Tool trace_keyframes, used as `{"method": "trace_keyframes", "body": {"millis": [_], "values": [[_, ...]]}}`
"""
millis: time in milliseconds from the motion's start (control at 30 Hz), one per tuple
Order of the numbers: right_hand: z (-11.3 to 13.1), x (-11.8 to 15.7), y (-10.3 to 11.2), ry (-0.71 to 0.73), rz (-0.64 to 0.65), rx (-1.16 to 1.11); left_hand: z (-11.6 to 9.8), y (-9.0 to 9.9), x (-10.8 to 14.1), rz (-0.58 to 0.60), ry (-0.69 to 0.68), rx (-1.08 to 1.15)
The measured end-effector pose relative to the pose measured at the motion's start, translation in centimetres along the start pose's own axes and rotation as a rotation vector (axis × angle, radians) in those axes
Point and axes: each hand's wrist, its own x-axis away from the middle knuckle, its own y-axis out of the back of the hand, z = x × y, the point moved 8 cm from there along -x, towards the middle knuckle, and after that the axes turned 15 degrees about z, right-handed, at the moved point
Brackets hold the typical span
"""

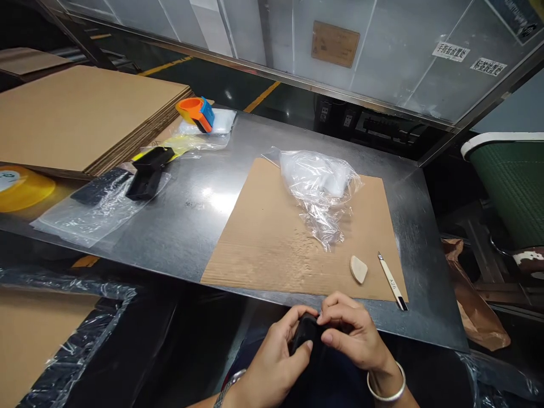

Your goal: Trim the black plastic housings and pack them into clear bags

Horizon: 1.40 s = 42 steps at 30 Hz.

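Observation:
My left hand [283,351] is wrapped round a small black part [302,333] with a smooth, rounded top, in front of the table's near edge. Its lower side is hidden by my fingers and the dark clothing behind. My right hand [355,331] has thumb and fingertips curled against the part's right edge; any small thing between them cannot be made out. Beyond my hands, a beige wedge-shaped pad [358,270] lies on a cardboard sheet [250,243]. To its right rests a white craft knife [391,280] marked A26, its blade pointing away.
A crumpled clear plastic bag [317,181] sits on the cardboard. At left on the metal table [182,226] are black trays [148,173], plastic bags [106,212], an orange-and-blue tape dispenser [198,113], a yellow tape roll [23,190] and stacked cardboard [85,119]. A green bin [510,187] stands right.

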Motion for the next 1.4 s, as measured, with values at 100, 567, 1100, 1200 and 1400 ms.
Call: {"method": "trace_keyframes", "body": {"millis": [100,567,1100,1200,1400], "values": [[-0.1,0.1,0.2,-0.004,-0.029,-0.017,0.0,-0.1,0.1,-0.003,-0.002,0.017],[-0.3,0.3,0.3,0.006,-0.036,-0.019,0.1,0.0,-0.2,-0.013,0.013,0.022],[-1.4,0.4,0.6,-0.008,-0.077,-0.171,1.0,-0.2,-0.6,0.024,0.027,0.275],[-2.5,0.2,1.3,-0.068,-0.218,-0.135,2.9,-1.7,-1.1,0.143,0.155,0.662],[-4.6,0.5,5.5,-0.229,-0.579,0.308,3.9,0.6,-2.7,-0.015,0.123,0.9]]}}
